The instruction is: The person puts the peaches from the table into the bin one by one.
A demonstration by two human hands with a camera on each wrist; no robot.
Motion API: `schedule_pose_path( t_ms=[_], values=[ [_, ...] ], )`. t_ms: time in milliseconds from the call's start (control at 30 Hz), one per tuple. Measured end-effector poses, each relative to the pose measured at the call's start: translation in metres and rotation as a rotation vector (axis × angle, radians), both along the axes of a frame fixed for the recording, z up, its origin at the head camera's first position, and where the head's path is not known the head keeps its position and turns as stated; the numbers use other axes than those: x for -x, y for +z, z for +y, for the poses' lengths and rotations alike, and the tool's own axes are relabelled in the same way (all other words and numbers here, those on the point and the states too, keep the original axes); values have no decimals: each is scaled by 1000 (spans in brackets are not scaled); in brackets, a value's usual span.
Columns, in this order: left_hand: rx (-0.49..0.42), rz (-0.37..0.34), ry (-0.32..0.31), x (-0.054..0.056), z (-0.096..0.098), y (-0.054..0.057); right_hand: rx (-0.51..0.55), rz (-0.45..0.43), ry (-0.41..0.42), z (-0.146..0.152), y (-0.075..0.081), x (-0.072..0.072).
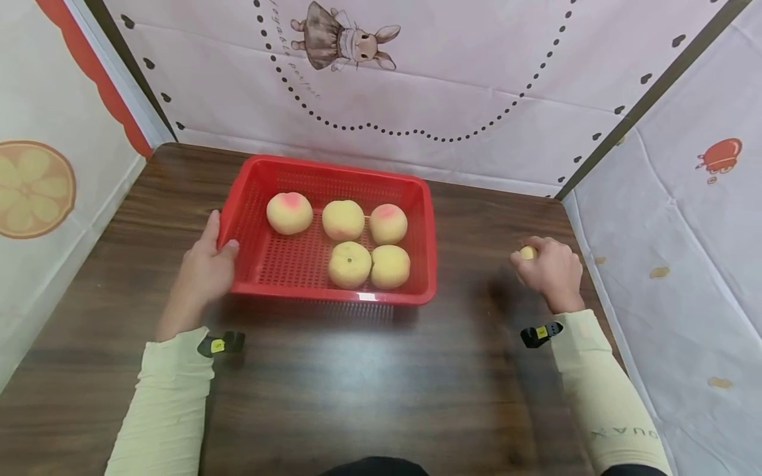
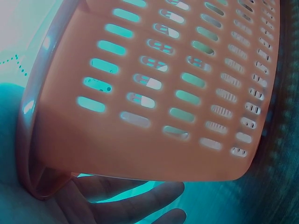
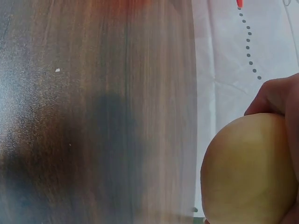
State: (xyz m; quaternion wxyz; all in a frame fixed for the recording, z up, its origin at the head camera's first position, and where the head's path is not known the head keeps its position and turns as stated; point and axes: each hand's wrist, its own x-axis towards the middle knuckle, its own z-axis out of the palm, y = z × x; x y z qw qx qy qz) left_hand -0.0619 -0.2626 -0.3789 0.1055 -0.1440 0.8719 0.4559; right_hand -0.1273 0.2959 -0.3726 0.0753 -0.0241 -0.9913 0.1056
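A red plastic basket [image 1: 330,299] with slotted walls holds several pale yellow peaches, some blushed pink, such as the peach [image 1: 290,213] at its left. My left hand [image 1: 205,264] grips the basket's left rim, thumb on top. In the left wrist view the basket's slotted wall [image 2: 140,154] fills most of the picture, and the fingers [image 2: 140,203] of that hand show beyond its edge. Off to the right of the basket, my right hand [image 1: 550,268] holds another peach [image 3: 250,172] above the table. In the head view the hand covers most of this fruit.
The dark wood-grain table [image 1: 357,390] carries the basket. A printed white cloth with a rabbit figure [image 1: 351,41] stands along the back. Cloth panels close off both sides, the right panel [image 1: 684,238] near my right hand.
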Motion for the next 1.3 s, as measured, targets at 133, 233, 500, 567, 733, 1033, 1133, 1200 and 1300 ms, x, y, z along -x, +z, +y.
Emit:
schedule_pose_path(
  t_ms=[133, 233, 500, 567, 733, 1033, 1133, 1200, 1300],
  values=[
    [-3, -1, 6, 0, -1, 1, -4, 17, 9, -1, 5, 1],
    [-8, -6, 3, 0, -1, 1, 0, 28, 22, -3, 8, 1],
    [-7, 7, -3, 1, -2, -1, -14, 84, 63, -14, 17, 3],
    [-5, 6, 0, 1, -2, -2, -16, 90, 74, -17, 19, 3],
    [7, 7, -3, 2, -2, -3, -16, 101, 106, -25, 26, 2],
    [12, 5, -2, 1, -2, -2, -16, 138, 179, -42, 35, 4],
    [11, 5, 2, 1, -2, -2, -6, 141, 196, -49, 39, 4],
    [12, 6, 3, 1, -2, -2, -2, 143, 208, -53, 41, 4],
    [1, 1, 8, 3, -2, -1, -3, 146, 233, -60, 45, 5]
  ],
)
